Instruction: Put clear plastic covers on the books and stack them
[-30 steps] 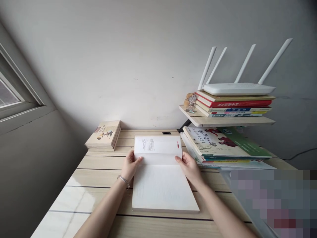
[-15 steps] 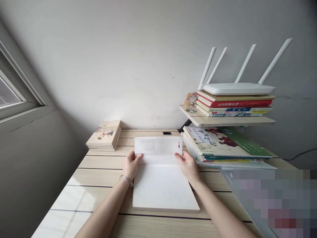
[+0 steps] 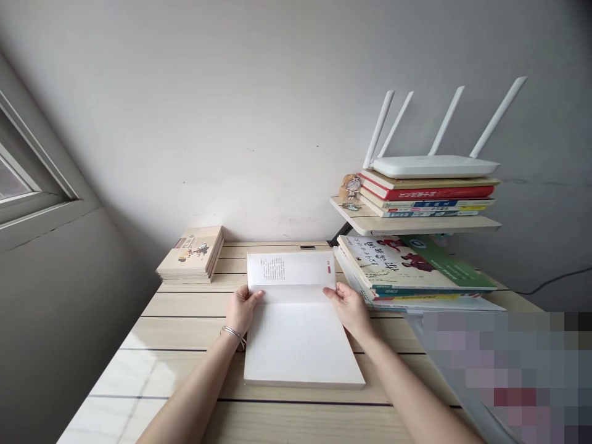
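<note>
So you've got the book point(image 3: 300, 345) right in front of you on the slatted tabletop point(image 3: 259, 419), sitting between your two hands, and honestly that's the whole story here. Neither hand is nearer: your left hand point(image 3: 240, 310) is on its left edge, your right hand point(image 3: 351, 308) on its right edge, about level with each other.

Long axis of the whole spread runs away from you, near edge toward your body, far end toward the wall point(image 3: 259, 123). The crease goes the other way, side to side, just on your side of the thumbs. Beyond it there's a paler band, then the part with small print on it; the bigger, whitish page lies on the near side, between your forearms.

Fingers: both thumbs press down on top, just in from the edges, pointing at each other with a wide stretch of paper between. The rest of your fingers curl around the sides, so I'd call both hands clamped on the book, though I can't tell how far they reach underneath.

Room-wise, your right hand is just beside the pile of larger books point(image 3: 416, 265), while the stack of small books point(image 3: 192, 253) is well apart from your left.
</note>
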`<state>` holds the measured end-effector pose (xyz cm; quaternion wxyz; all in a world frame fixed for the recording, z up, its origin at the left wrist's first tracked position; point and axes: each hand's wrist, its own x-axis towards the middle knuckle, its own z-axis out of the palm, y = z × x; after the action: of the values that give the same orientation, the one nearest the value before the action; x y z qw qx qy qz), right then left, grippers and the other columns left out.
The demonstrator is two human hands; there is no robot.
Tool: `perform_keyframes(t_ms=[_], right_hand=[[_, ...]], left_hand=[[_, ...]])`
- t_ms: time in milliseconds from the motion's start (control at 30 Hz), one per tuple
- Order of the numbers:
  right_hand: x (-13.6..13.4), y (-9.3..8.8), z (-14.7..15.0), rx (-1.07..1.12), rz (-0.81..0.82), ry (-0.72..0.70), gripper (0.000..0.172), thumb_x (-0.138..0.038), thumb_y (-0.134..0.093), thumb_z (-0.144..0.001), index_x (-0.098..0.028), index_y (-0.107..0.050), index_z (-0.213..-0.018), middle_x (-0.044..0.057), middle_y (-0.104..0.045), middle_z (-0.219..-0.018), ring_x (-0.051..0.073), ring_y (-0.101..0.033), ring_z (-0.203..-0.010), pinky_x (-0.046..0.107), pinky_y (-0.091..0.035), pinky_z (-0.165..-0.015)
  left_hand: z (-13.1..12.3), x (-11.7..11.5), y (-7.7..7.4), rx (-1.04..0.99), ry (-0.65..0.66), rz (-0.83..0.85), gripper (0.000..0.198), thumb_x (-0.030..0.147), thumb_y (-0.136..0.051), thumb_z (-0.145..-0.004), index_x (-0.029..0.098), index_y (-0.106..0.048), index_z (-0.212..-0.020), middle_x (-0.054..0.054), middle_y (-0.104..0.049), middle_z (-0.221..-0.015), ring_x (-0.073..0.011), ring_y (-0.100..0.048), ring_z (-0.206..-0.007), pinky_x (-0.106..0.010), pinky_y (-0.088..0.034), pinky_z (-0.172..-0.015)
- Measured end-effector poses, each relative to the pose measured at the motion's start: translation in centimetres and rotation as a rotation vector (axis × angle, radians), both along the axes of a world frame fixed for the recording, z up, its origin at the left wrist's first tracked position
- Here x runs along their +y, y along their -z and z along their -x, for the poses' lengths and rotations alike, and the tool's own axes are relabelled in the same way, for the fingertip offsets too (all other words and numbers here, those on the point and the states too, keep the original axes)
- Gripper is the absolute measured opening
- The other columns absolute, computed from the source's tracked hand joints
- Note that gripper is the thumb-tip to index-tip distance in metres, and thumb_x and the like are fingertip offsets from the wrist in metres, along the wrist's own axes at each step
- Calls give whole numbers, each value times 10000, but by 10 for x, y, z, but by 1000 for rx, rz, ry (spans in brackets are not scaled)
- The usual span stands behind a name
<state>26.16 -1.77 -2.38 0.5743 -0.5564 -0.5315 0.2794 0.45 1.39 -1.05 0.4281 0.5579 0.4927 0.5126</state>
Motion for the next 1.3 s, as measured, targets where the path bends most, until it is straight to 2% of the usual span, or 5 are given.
perform_keyframes(t_ms=[233, 533, 733, 1067, 1300], right_hand=[[-7, -9, 4, 153, -34, -109, 374, -532, -643, -677, -195, -534, -796, 54, -669, -768, 207, -608, -726, 287, -454, -650], [3, -3, 5, 102, -17, -48, 349, -530, -610, -715, -198, -531, -791, 47, -671, -758, 204, -615, -721, 297, -458, -670], [-10, -15, 6, 186, -16, -253, 409, -479, -657, -696, -191, -537, -960, 88, -665, -940, 227, -615, -875, 333, -474, -777], [9, 1, 2, 171, -39, -53, 325, -507, -613, -714, -194, -561, -783, 35, -677, -750, 200, -614, -720, 323, -476, -691], [-6, -23, -16, 146, -12, -168, 317, -459, -739, -573, -190, -633, -704, 38, -691, -724, 203, -635, -725, 357, -494, -740]], left_hand=[[1, -3, -2, -129, 99, -68, 293, 392, -678, -667, 152, -614, -823, -26, -632, -744, -143, -544, -684, -230, -409, -625], [-1, 2, 4, -66, -26, -50, 255, 371, -665, -671, 150, -548, -616, 37, -509, -543, -93, -443, -535, -205, -334, -514], [-2, -4, -1, -217, 116, -45, 355, 312, -736, -612, 157, -601, -902, -69, -662, -924, -194, -594, -872, -275, -456, -741], [2, -2, -6, -176, 78, -23, 284, 416, -677, -670, 148, -659, -763, -31, -674, -758, -184, -601, -780, -271, -451, -722], [13, -7, -20, -156, 220, -56, 232, 306, -716, -609, 167, -678, -791, -56, -691, -837, -205, -616, -831, -324, -463, -801]])
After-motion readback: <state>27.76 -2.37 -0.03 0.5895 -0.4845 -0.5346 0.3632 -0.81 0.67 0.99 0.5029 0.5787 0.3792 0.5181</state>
